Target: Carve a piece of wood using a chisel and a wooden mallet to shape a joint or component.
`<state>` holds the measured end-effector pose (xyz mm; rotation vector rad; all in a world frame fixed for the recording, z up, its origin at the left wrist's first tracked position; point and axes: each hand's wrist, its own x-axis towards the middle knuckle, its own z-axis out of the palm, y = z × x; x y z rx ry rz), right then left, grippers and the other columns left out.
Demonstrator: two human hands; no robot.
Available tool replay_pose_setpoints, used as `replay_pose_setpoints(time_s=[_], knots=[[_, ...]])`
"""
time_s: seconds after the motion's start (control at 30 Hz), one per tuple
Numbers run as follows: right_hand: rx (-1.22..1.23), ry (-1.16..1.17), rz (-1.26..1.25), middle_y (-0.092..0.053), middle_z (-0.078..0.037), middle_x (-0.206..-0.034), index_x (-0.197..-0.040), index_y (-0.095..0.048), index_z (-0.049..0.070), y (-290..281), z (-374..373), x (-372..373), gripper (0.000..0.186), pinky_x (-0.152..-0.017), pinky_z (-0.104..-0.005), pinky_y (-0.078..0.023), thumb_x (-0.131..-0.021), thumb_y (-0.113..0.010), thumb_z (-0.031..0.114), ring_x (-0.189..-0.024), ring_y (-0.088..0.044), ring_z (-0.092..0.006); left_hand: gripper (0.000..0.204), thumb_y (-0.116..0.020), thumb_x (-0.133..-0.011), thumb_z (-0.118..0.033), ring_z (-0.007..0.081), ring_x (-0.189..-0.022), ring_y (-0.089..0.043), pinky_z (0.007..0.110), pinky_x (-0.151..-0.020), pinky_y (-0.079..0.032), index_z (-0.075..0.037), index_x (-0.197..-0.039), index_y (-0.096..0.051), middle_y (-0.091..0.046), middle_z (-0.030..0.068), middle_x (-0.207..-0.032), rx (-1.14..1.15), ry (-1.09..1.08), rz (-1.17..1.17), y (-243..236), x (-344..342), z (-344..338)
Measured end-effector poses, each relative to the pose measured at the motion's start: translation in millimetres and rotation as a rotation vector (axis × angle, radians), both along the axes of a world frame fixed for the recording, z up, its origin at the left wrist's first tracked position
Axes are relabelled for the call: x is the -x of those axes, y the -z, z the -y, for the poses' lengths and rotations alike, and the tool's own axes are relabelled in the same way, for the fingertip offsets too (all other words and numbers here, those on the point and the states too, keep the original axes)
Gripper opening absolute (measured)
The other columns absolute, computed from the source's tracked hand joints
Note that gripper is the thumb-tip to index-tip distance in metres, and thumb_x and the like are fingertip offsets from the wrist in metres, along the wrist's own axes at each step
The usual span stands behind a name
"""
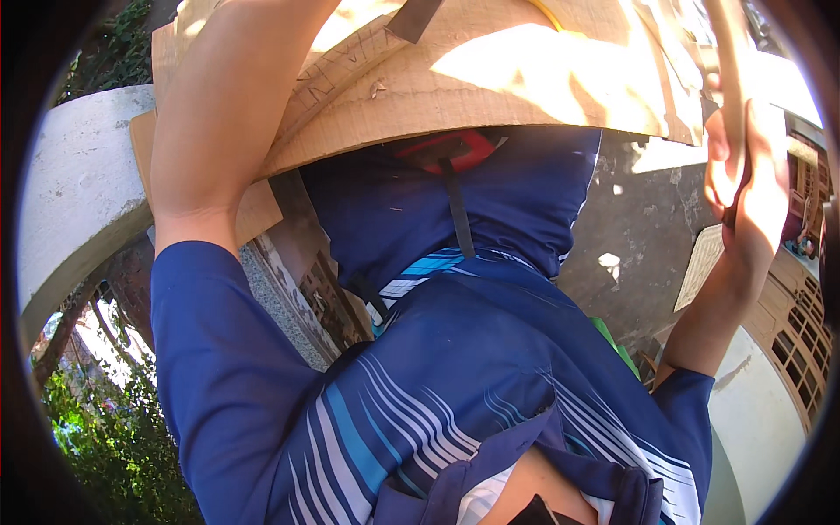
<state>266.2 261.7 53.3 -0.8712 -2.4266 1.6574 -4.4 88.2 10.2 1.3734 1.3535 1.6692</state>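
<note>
My right hand (735, 162) is closed around a long, narrow wooden piece (726, 39) held upright along the right side of the view. My left forearm (223, 105) reaches up over the work surface; that hand lies beyond the top edge. In front of me a plywood board (411, 105) spans my lap, partly in bright sun. On it lie a wooden strip (337, 74) with markings, a dark flat metal piece (411, 19) at that strip's upper end, and a thin yellow curved item (547, 13). A red object (477, 149) with a black strap shows just below the board's edge.
A white concrete ledge (83, 149) curves along the left, above green foliage (105, 420). Grey floor (630, 210) shows right of my legs. Carved wooden latticework (792, 332) stands at the far right, beside a pale panel (752, 420). A small green item (612, 341) sits near my right side.
</note>
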Motion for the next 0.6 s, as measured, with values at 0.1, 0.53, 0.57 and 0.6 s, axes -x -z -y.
replay_pose_setpoints(time_s=[0.1,0.53,0.57,0.6], knots=[[0.336,-0.011,-0.315,-0.054,-0.002,-0.08,-0.137,-0.055,0.0,-2,7,4,0.045,-0.037,-0.0207,-0.029,-0.113,-0.038,0.034,-0.044,-0.036,-0.0038,0.039,-0.06,-0.1,-0.041,0.0071,-0.044,-0.049,0.027,-0.044,-0.045,-0.018,-0.069,-0.054,-0.051,-0.0043,-0.056,0.047,-0.094,-0.031,3,-4,-4],[0.094,0.098,-0.395,-0.054,-0.003,-0.08,-0.123,-0.058,-0.003,7,49,20,0.045,-0.039,-0.0234,-0.031,-0.113,-0.037,0.035,-0.046,-0.037,-0.0059,0.034,-0.06,-0.1,-0.035,0.0094,-0.043,-0.049,0.028,-0.042,-0.045,-0.012,-0.075,-0.056,-0.05,-0.0019,-0.057,0.011,-0.079,-0.035,-6,-15,6],[0.26,0.018,-0.508,-0.055,-0.003,-0.08,-0.122,-0.058,-0.003,8,51,21,0.047,-0.039,-0.0238,-0.031,-0.113,-0.037,0.038,-0.046,-0.038,-0.0058,0.034,-0.06,-0.1,-0.034,0.0095,-0.043,-0.049,0.028,-0.042,-0.045,-0.011,-0.076,-0.057,-0.05,-0.0016,-0.057,0.007,-0.077,-0.037,-7,-16,6],[0.234,0.054,-0.449,-0.054,-0.003,-0.078,-0.119,-0.059,-0.002,10,56,20,0.047,-0.039,-0.0247,-0.032,-0.113,-0.035,0.039,-0.045,-0.037,-0.0065,0.033,-0.06,-0.1,-0.034,0.0097,-0.043,-0.049,0.028,-0.042,-0.045,-0.011,-0.076,-0.057,-0.05,-0.0014,-0.057,0.011,-0.077,-0.035,-7,-17,7]])
